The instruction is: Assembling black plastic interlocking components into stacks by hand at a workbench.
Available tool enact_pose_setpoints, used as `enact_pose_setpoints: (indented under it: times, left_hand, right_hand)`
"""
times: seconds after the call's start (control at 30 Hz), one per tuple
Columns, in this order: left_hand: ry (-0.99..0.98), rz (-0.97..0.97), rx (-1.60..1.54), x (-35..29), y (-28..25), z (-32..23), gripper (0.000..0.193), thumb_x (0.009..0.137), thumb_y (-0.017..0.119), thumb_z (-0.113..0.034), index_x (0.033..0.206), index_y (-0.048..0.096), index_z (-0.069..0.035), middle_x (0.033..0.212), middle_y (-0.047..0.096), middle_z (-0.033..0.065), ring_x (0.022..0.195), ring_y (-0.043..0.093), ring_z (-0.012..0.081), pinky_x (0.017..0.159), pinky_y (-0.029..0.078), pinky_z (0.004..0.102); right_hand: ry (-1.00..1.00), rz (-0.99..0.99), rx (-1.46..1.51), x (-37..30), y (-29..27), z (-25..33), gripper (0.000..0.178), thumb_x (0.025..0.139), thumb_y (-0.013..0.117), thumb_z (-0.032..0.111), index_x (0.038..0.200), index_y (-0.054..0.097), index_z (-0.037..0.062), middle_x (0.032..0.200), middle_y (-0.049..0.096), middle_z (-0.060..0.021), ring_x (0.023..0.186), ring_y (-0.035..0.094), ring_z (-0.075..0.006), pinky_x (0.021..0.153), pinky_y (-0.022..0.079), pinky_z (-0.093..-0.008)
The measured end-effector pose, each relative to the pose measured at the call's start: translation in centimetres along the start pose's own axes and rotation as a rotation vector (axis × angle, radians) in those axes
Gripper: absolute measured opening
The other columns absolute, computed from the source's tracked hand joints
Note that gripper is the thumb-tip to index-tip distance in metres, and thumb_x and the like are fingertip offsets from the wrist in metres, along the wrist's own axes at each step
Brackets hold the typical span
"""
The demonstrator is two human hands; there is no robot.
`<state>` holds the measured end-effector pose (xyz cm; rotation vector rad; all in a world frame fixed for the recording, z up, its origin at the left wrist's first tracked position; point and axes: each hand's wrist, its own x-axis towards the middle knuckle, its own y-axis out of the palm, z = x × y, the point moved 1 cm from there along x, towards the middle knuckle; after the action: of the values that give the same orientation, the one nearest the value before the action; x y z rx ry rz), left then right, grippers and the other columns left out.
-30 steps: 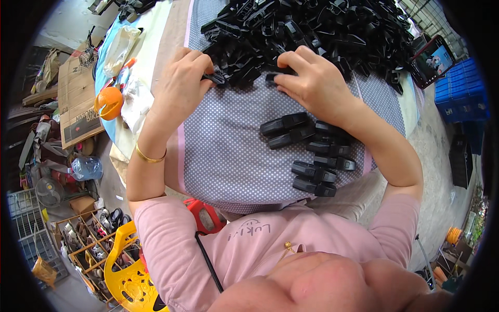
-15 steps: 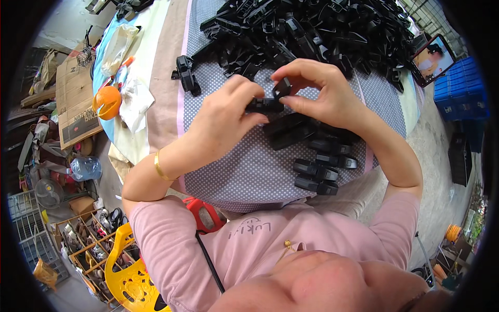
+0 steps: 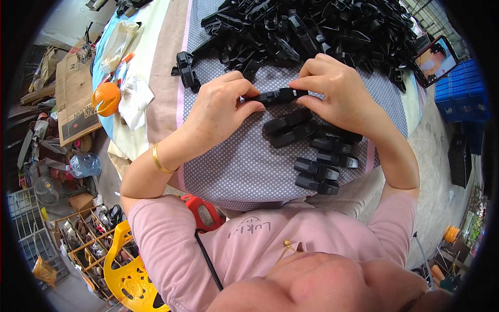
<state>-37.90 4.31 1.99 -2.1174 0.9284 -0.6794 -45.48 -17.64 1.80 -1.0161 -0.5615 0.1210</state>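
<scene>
Between my two hands a narrow black plastic part (image 3: 275, 97) lies level, just above the dotted tablecloth. My left hand (image 3: 221, 106) pinches its left end between thumb and fingers. The right end is pinched by my right hand (image 3: 335, 93). Below the hands a pair of larger black plastic pieces (image 3: 290, 127) rests side by side. Several similar black pieces (image 3: 318, 176) sit in a staggered row toward the near edge of the table. A big heap of loose black plastic parts (image 3: 312, 36) covers the far side, and one part (image 3: 186, 71) lies apart at its left.
On the left of the table are a round orange object (image 3: 106, 99), a crumpled white plastic sheet (image 3: 136, 104) and a pale bag (image 3: 119, 47). A propped phone (image 3: 437, 60) stands at the right edge, near a blue crate (image 3: 462, 93). A yellow chair (image 3: 130, 270) is at lower left.
The small black piece that my right hand held raised and tilted is now in line with the part in my left hand. My right hand has moved slightly right.
</scene>
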Motion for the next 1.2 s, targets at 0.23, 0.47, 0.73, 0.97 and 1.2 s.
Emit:
enact_pose_setpoints:
  times: [0.23,0.47,0.73,0.97,1.2]
  left_hand:
    - [0.036,0.008,-0.048,0.7,0.4,0.5,0.017,0.072,0.075,-0.008,0.085,0.068,0.001,0.078,0.06,0.0098,0.065,0.061,0.0228,0.059,0.05,0.0303]
    - [0.085,-0.028,-0.081,0.6,1.1,0.4,0.016,0.071,0.075,-0.007,0.082,0.068,0.001,0.076,0.06,0.0093,0.065,0.061,0.0229,0.058,0.049,0.0301]
    - [-0.093,-0.18,0.452,1.5,-3.4,2.8,0.06,0.075,0.076,-0.038,0.116,0.057,0.001,0.103,0.064,0.019,0.094,0.063,0.0329,0.082,0.05,0.0395]
    - [-0.321,-0.126,0.697,2.2,-5.6,5.8,0.06,0.081,0.072,-0.028,0.128,0.047,-0.001,0.097,0.066,0.0217,0.088,0.065,0.0355,0.078,0.052,0.041]
    - [0.052,-0.479,0.398,2.0,-3.1,2.9,0.039,0.078,0.072,-0.013,0.114,0.059,-0.006,0.088,0.067,0.0143,0.077,0.065,0.032,0.069,0.051,0.0373]
  right_hand:
    - [-0.016,0.006,0.042,0.9,1.1,-0.6,0.026,0.065,0.076,0.005,0.09,0.071,0.0007,0.081,0.06,-0.0065,0.079,0.056,-0.0229,0.066,0.048,-0.0321]
    - [-0.047,-0.013,0.166,1.0,1.8,-1.1,0.026,0.065,0.078,0.009,0.088,0.07,0.0002,0.079,0.059,-0.007,0.078,0.056,-0.022,0.065,0.047,-0.0317]
    - [0.025,-0.057,-0.109,0.0,-2.9,-2.0,0.033,0.066,0.081,0.025,0.089,0.071,0.0033,0.065,0.06,-0.0057,0.061,0.056,-0.0187,0.058,0.046,-0.0292]
    - [0.139,0.037,-0.332,-0.8,-3.0,-2.2,0.035,0.07,0.077,0.028,0.097,0.071,0.0074,0.072,0.064,-0.0066,0.068,0.062,-0.0225,0.064,0.049,-0.0322]
    - [0.11,0.004,-0.255,-0.6,-1.2,-2.0,0.023,0.076,0.072,0.015,0.096,0.067,0.0048,0.088,0.064,-0.0084,0.078,0.063,-0.0256,0.068,0.051,-0.0349]
